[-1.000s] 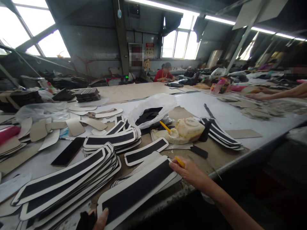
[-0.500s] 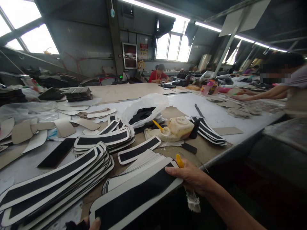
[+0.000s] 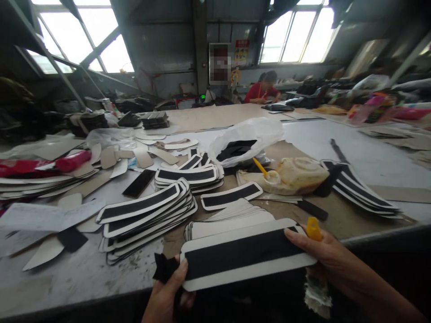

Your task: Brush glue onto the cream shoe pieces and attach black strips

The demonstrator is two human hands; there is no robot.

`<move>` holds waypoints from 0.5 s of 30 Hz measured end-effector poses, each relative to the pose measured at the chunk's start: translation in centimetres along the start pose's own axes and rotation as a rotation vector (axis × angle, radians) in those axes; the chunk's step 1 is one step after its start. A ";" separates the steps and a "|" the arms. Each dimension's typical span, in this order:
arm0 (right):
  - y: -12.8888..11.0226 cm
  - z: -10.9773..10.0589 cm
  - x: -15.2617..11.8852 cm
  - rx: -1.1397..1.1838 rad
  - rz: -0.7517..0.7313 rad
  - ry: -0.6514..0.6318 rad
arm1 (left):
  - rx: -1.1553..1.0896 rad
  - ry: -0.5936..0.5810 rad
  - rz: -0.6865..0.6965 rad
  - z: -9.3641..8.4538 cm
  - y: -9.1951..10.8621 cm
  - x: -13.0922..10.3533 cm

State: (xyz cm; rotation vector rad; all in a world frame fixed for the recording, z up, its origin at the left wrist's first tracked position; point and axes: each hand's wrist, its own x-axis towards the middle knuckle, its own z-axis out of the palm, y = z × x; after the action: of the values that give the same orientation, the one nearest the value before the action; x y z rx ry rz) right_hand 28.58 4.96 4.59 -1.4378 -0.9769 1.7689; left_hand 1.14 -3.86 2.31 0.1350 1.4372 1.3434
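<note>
The left hand (image 3: 168, 294) grips the near left end of a long cream card with a black strip down its middle (image 3: 247, 253), thumb pressed on top of the card's corner, and a scrap of black fabric (image 3: 163, 268) is bunched against the same fingers. The right hand (image 3: 328, 258) closes on the card's other end, fingers laid over the top edge, and it also pinches a yellow-handled brush (image 3: 314, 229) whose pale, glue-caked bristles hang below the palm. The card lies level between the two hands, held just off the near edge of the table (image 3: 67, 278). Just beyond the card, between the hands, sits a fanned pile of plain cream cards (image 3: 229, 220). Beyond the left hand and to its left lies a thick stack of finished black-striped cards (image 3: 148, 215), with a smaller stack (image 3: 190, 176) behind it. A single striped card (image 3: 232, 196) lies beyond the fanned pile. Farther out from the right hand rests a yellowed plastic jug on its side (image 3: 296, 175) with a second yellow brush (image 3: 261, 167) stuck at its mouth, and another fan of striped cards (image 3: 360, 190) lies to its right. Behind the jug a white plastic bag (image 3: 249, 134) holds black pieces. Far across the table a person in red (image 3: 262, 92) sits working.
</note>
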 end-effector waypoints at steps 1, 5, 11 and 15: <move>0.1 -0.1 0.2 -0.020 0.011 0.014 | -0.020 0.014 -0.011 0.1 0.0 -0.1; 0.4 -0.4 0.8 -0.080 0.054 0.059 | -0.040 0.004 0.009 0.2 0.4 -0.5; 0.2 0.0 0.5 -0.091 0.004 0.029 | 0.073 -0.132 0.164 0.4 0.9 -0.7; 0.1 0.6 0.5 -0.034 -0.058 -0.083 | 0.174 0.034 0.073 -0.7 0.2 0.8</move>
State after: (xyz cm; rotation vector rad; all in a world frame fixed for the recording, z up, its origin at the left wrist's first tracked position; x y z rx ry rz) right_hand 27.95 5.22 4.33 -1.3523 -1.0859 1.7895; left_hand 0.15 -3.65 1.80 0.2827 1.5904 1.2830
